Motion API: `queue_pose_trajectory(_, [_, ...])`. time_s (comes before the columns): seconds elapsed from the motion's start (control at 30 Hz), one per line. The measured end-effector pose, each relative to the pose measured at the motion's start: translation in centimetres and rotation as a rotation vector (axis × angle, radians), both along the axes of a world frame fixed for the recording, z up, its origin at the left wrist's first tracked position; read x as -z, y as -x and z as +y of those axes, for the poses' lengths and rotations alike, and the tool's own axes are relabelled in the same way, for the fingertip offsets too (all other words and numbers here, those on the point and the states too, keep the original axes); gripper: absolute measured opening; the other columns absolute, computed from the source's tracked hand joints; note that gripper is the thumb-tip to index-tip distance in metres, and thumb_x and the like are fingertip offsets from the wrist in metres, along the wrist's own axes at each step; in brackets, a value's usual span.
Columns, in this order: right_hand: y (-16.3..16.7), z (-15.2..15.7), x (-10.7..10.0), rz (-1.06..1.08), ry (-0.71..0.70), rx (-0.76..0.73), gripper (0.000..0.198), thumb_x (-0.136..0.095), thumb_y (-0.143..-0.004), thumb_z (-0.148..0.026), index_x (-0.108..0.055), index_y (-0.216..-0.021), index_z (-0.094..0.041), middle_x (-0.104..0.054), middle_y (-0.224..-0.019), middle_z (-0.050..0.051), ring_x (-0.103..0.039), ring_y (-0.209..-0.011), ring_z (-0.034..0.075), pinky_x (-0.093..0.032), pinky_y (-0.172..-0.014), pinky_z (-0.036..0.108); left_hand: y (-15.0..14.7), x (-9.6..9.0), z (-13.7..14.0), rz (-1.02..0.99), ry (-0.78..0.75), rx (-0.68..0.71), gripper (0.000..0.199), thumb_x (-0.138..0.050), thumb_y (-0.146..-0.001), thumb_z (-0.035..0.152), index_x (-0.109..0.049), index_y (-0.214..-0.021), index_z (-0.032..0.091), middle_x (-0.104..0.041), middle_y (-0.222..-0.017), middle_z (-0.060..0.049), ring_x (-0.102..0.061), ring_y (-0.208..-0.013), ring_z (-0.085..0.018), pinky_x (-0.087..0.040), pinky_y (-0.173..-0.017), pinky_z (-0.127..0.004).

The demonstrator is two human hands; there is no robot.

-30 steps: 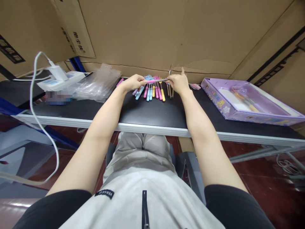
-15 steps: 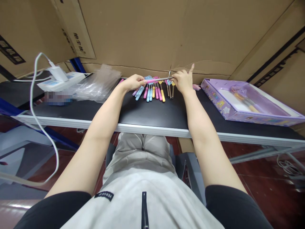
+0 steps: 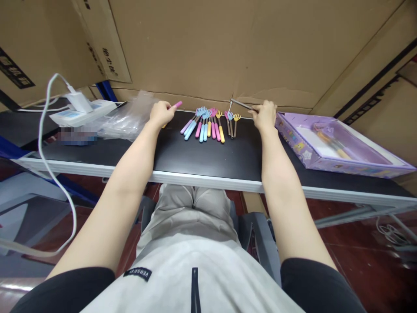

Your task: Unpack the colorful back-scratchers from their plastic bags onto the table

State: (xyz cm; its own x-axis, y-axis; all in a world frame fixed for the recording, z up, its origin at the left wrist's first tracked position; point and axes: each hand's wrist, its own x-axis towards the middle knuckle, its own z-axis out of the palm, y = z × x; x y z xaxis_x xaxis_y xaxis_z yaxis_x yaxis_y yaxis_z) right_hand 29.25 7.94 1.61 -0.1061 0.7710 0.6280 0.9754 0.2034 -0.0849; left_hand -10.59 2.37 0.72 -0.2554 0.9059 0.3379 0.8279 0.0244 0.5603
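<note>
Pinched in my left hand is a pink handle sleeve, its end sticking out to the right. My right hand grips a bare metal rod that points left; whatever is at its other end is hidden by the hand. Between my hands several claw-headed back scratchers lie in a row, with blue, pink, purple and yellow handles. Beside them, nearer my right hand, a few bare-stemmed back scratchers have coloured claws. A yellow piece shows partly beneath my left hand.
Clear plastic bags lie at left, near a white power strip with a plugged-in charger and hanging cable. A purple tray-like box holding tools stands at right. Cardboard walls the back of the black table.
The pink sleeve and the metal rod, in line between my hands before, are now apart. My left hand has moved left with the sleeve, my right hand right with the rod.
</note>
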Motion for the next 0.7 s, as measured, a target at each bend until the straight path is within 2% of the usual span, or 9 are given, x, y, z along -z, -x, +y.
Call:
queue_pose_trajectory(0.1, [1.9,-0.2,-0.5,-0.086,0.066,-0.013,0.04,-0.046,-0.108,-0.033,-0.08,-0.115,-0.014,-0.07,-0.121,0.021,-0.057,-0.127,0.036,-0.029,-0.121,0.069,-1.0,0.4,-0.2,0.098,0.076,-0.066,0.049,-0.05,-0.1,0.056,-0.075,-0.111,0.015,-0.074,-0.117,-0.024,-0.065,-0.121,-0.041,-0.051,-0.107,-0.048])
queue_pose_trajectory(0.23, [3.1,-0.9,-0.3,-0.133,0.114,-0.041,0.041,-0.043,-0.106,-0.025,-0.082,-0.118,-0.02,-0.072,-0.13,0.019,-0.055,-0.135,0.036,-0.016,-0.127,0.074,-2.0,0.7,-0.6,0.227,0.184,-0.078,0.059,-0.044,-0.101,0.054,-0.077,-0.123,0.009,-0.07,-0.136,-0.03,-0.061,-0.134,-0.046,-0.048,-0.114,-0.053])
queue_pose_trajectory(0.47, [3.7,-0.6,1.4,-0.17,0.178,-0.142,0.046,-0.043,-0.096,-0.011,-0.082,-0.12,-0.018,-0.076,-0.12,0.018,-0.061,-0.129,0.039,-0.011,-0.124,0.085,-1.6,1.8,-0.2,0.302,0.164,-0.064,0.063,-0.046,-0.097,0.043,-0.067,-0.142,0.002,-0.057,-0.154,-0.033,-0.045,-0.149,-0.047,-0.036,-0.123,-0.061])
queue_pose_trajectory(0.63, [4.5,-0.8,2.2,-0.187,0.254,-0.141,0.044,-0.046,-0.092,-0.005,-0.082,-0.115,-0.017,-0.076,-0.121,0.019,-0.062,-0.13,0.039,-0.014,-0.124,0.085,-1.4,2.6,0.2,0.31,0.142,-0.073,0.062,-0.045,-0.097,0.044,-0.067,-0.143,0.009,-0.057,-0.155,-0.031,-0.043,-0.149,-0.049,-0.028,-0.123,-0.071])
queue_pose_trajectory(0.7, [4.7,-0.8,2.4,-0.18,0.276,-0.126,0.044,-0.046,-0.091,-0.004,-0.082,-0.113,-0.017,-0.076,-0.12,0.019,-0.063,-0.13,0.039,-0.012,-0.125,0.084,-1.5,2.7,0.2,0.303,0.141,-0.075,0.063,-0.044,-0.097,0.041,-0.064,-0.146,0.007,-0.055,-0.157,-0.032,-0.043,-0.149,-0.049,-0.027,-0.123,-0.071])
